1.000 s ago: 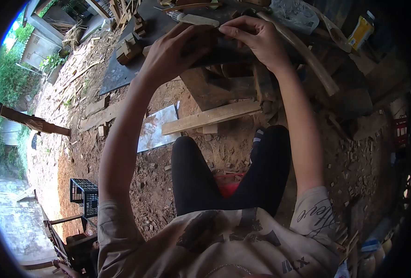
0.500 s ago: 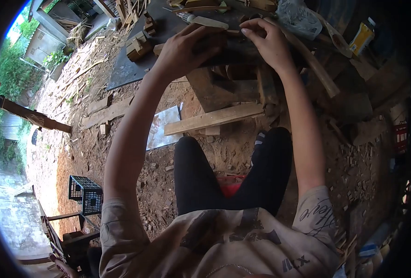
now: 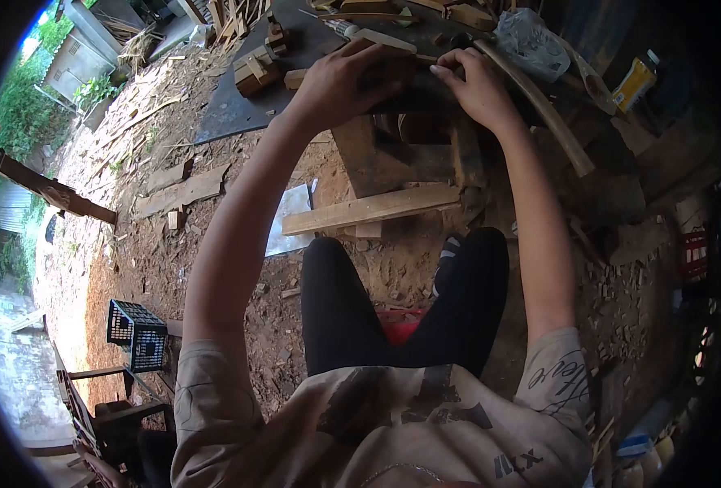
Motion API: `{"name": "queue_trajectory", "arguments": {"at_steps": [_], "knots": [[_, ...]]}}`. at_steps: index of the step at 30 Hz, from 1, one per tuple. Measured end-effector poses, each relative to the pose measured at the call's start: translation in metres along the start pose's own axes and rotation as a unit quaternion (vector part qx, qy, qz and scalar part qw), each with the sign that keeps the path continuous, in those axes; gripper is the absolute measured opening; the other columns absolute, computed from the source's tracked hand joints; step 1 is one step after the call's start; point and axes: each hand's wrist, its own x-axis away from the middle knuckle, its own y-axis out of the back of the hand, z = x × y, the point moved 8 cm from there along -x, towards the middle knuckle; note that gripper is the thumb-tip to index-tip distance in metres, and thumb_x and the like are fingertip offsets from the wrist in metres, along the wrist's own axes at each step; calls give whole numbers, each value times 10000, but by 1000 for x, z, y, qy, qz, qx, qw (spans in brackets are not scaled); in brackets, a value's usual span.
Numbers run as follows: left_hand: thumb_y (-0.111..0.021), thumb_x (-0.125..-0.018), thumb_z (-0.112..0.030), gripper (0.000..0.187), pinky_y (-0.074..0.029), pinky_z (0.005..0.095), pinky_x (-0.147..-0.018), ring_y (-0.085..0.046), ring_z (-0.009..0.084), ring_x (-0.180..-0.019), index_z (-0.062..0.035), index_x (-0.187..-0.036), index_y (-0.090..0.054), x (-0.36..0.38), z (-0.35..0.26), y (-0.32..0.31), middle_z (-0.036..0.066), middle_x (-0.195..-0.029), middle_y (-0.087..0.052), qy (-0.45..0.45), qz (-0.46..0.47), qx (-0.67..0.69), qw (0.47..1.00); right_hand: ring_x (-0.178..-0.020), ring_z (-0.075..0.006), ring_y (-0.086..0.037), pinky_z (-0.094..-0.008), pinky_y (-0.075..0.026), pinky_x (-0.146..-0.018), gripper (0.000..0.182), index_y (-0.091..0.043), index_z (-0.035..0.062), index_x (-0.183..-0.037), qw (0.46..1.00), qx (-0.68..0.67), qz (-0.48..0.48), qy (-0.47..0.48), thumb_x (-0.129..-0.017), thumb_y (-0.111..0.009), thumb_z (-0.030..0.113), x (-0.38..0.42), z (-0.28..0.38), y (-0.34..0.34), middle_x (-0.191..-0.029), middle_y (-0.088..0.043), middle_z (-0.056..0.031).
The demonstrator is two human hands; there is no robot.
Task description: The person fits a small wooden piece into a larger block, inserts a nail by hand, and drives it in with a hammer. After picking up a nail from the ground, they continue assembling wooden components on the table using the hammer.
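Both hands work at the near edge of the dark, cluttered desk (image 3: 238, 114). The left hand (image 3: 340, 81) lies curled over a dark piece of wood (image 3: 405, 85) on that edge, fingers wrapped across its top and pressing it down. The right hand (image 3: 476, 81) sits just beside it on the same piece, fingertips drawn together and pinching at the wood's upper edge; what, if anything, lies between them is too small to tell. A long curved wooden strip (image 3: 539, 110) runs past the right wrist. Below the desk a pale wooden plank (image 3: 369, 209) lies across the dirt, and a black plastic crate (image 3: 137, 333) stands well apart to the left.
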Motion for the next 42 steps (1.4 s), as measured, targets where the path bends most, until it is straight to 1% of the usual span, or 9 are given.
{"name": "queue_trajectory", "arguments": {"at_steps": [1, 7, 13, 19, 25, 31, 37, 38, 42], "knots": [[-806, -975, -364, 497, -615, 454, -943, -745, 345, -1163, -179, -1421, -688, 0, 1, 0, 113, -1344, -714, -3, -2, 0, 1000, -1024, -272, -721, -411, -554, -949, 272, -755, 71, -1119, 1000, -26, -10, 3, -1042, -740, 332, 0, -1, 0, -1053, -713, -100], [-772, -970, -459, 508, -606, 520, -930, -737, 431, -1099, -166, -1378, -693, 1, 3, -2, 186, -1278, -732, -13, -19, 11, 1000, -975, -135, -700, -312, -533, -930, 210, -746, 79, -1108, 971, -230, -59, -5, -1099, -661, 271, 4, 3, 15, -1032, -738, -21], [-770, -972, -458, 509, -606, 523, -931, -737, 434, -1098, -164, -1379, -688, 1, 4, -3, 185, -1299, -719, -10, -16, -4, 1000, -954, -114, -678, -294, -525, -936, 268, -808, 97, -1133, 969, -235, -63, 37, -1115, -601, 266, 5, 4, 22, -1018, -726, 4], [-803, -969, -368, 503, -611, 464, -955, -736, 350, -1186, -190, -1424, -680, 0, -2, -1, 105, -1363, -707, 13, 9, -19, 1000, -949, -132, -700, -293, -522, -940, 418, -835, 91, -1104, 967, -256, -21, 0, -1038, -710, 484, 10, 7, 19, -964, -758, -5], [-809, -971, -328, 478, -618, 447, -940, -753, 325, -1154, -179, -1412, -698, -3, -4, 1, 97, -1319, -731, 23, 28, 9, 999, -962, -140, -738, -299, -537, -915, 495, -854, 88, -1054, 981, -191, -10, 38, -949, -807, 569, 12, 21, 18, -976, -804, -32], [-843, -946, -338, 470, -622, 432, -911, -770, 307, -1104, -140, -1359, -739, 12, -32, 28, 89, -1241, -759, 60, 45, -28, 997, -964, -131, -738, -304, -539, -908, 457, -856, 100, -1072, 976, -210, 14, 50, -967, -799, 541, 16, 21, 19, -973, -805, -15], [-851, -936, -361, 469, -623, 429, -884, -774, 312, -1070, -149, -1342, -751, 37, -57, 41, 76, -1238, -754, 122, 19, -66, 990, -957, -110, -734, -292, -548, -915, 281, -852, 125, -1150, 962, -247, -31, 112, -1046, -712, 345, 14, 16, 22, -1004, -815, -13], [-848, -937, -365, 464, -624, 430, -878, -773, 314, -1065, -153, -1339, -753, 38, -59, 41, 74, -1238, -753, 130, 15, -73, 989, -948, -110, -736, -290, -556, -915, 254, -851, 139, -1178, 970, -224, -11, 90, -1051, -687, 286, 12, 9, 18, -1006, -818, -12], [-838, -938, -391, 458, -625, 449, -834, -781, 328, -1019, -176, -1334, -754, 41, -71, 41, 77, -1237, -749, 162, 14, -122, 979, -1020, -138, -754, -310, -564, -965, 254, -843, 145, -1209, 976, -205, -11, 69, -1058, -682, 269, 13, 9, 16, -1060, -822, -28]]}}
